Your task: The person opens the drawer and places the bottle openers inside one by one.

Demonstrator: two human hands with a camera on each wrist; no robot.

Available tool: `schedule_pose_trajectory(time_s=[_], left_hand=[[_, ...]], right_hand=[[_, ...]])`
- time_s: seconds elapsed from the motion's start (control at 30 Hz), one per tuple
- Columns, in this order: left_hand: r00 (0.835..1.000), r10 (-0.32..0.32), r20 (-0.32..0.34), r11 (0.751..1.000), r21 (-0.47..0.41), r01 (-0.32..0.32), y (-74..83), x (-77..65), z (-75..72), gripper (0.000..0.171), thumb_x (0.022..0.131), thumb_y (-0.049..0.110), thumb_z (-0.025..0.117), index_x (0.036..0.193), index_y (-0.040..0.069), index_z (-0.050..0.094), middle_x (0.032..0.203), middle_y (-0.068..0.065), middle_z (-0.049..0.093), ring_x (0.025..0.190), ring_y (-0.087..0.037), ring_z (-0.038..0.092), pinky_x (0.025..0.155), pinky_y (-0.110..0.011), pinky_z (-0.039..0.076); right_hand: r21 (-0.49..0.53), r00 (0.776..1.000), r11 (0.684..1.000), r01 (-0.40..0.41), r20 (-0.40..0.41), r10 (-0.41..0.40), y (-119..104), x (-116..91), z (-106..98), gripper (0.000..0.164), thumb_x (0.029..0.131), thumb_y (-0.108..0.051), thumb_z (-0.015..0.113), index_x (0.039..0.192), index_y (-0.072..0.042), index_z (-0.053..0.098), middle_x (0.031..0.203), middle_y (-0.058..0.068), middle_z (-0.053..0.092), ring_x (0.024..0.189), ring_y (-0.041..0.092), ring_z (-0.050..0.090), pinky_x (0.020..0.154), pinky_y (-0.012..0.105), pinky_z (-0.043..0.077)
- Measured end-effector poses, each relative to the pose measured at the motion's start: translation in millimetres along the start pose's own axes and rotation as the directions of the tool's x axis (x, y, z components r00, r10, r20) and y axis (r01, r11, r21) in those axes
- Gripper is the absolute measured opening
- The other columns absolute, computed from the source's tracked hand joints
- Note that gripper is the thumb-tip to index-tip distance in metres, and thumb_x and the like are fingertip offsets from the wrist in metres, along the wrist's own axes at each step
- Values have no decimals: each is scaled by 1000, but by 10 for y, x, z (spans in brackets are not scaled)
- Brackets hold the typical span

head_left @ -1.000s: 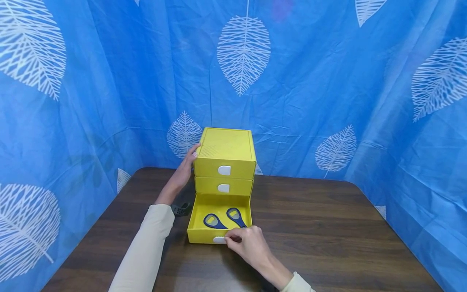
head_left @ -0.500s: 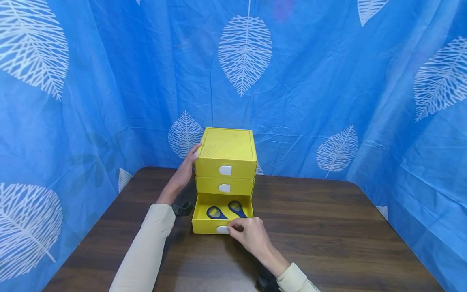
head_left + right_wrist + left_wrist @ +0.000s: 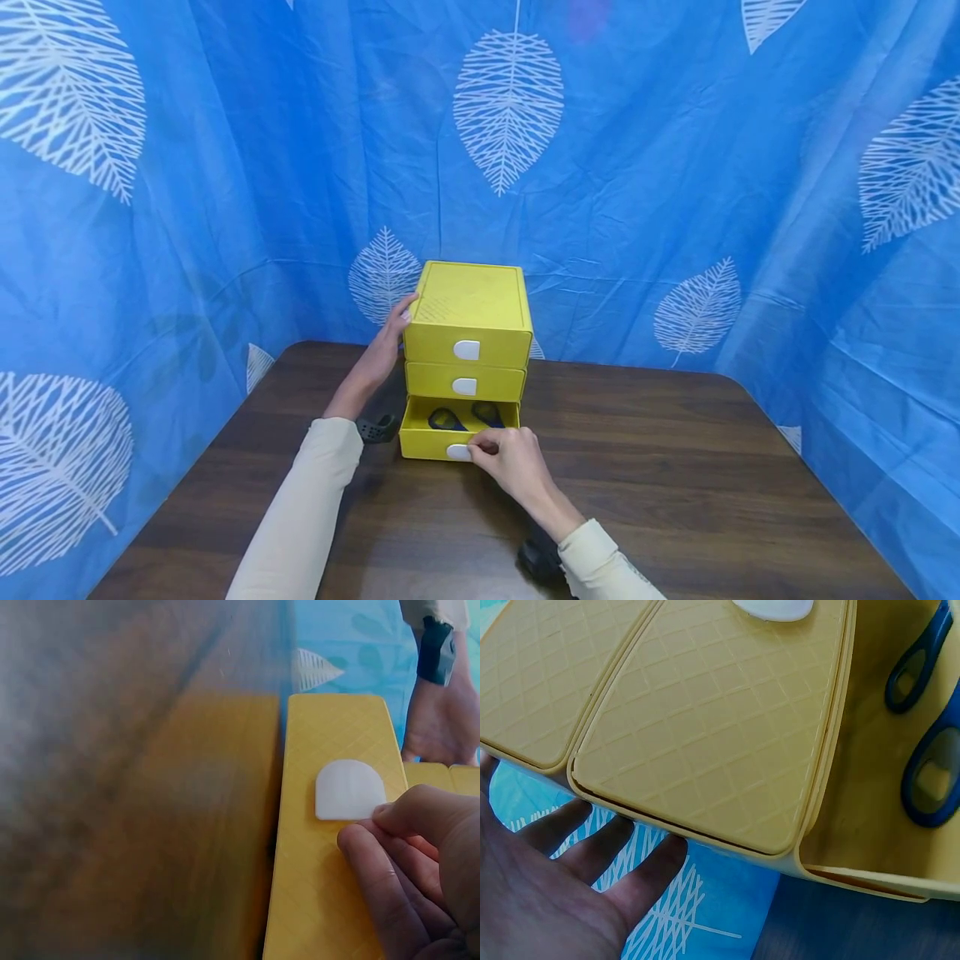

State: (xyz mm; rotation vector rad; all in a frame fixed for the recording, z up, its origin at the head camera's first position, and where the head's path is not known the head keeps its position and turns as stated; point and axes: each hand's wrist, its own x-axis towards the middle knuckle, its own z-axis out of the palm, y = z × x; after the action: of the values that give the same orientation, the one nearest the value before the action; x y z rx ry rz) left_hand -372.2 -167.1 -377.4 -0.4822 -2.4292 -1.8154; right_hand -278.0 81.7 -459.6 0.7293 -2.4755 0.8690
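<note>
A yellow drawer cabinet (image 3: pixel 472 296) stands on the table, its lowest drawer (image 3: pixel 423 447) partly pulled out. My right hand (image 3: pixel 517 467) pinches the white handle (image 3: pixel 349 791) on that drawer's front between thumb and fingers. Against the cabinet's left side rests my left hand (image 3: pixel 375 358); in the left wrist view its fingers (image 3: pixel 649 877) are spread and fairly straight along the edge. Inside the drawer lie two blue bottle openers with rounded metal heads, one opener (image 3: pixel 934 780) nearer the left side and another opener (image 3: pixel 907 682) beyond it. The drawer front hides their handle ends in the head view.
The two upper drawers (image 3: pixel 465 382) sit closed above the lowest one. Dark wood tabletop (image 3: pixel 675 483) surrounds the cabinet. A blue curtain (image 3: pixel 622 167) with white leaf prints hangs behind and on both sides.
The lowest drawer has slid back toward the cabinet with my right hand on its handle, so less of its inside shows. My left hand stays on the cabinet's side.
</note>
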Motion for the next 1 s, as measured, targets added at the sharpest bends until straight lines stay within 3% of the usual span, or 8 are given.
schedule_pose_trajectory(time_s=[0.23,1.0], left_hand=[[1000,-1,-1,1000,0,1,2,14,-10,65,107,58,22,166,34,11,174,-6,1,159,-40,7,120,-74,12],[1000,-5,-10,1000,12,6,-41,40,-20,66,106,61,22,166,34,12,175,-6,0,159,-39,1,120,-75,9]], right_hand=[[-1,999,999,-48,4,48,72,139,31,5,86,-15,82,82,-16,81,78,-7,78,67,-1,65,64,20,54],[-46,994,995,-88,-68,85,235,423,169,6,87,-15,80,81,-16,81,77,-8,77,71,5,68,69,30,59]])
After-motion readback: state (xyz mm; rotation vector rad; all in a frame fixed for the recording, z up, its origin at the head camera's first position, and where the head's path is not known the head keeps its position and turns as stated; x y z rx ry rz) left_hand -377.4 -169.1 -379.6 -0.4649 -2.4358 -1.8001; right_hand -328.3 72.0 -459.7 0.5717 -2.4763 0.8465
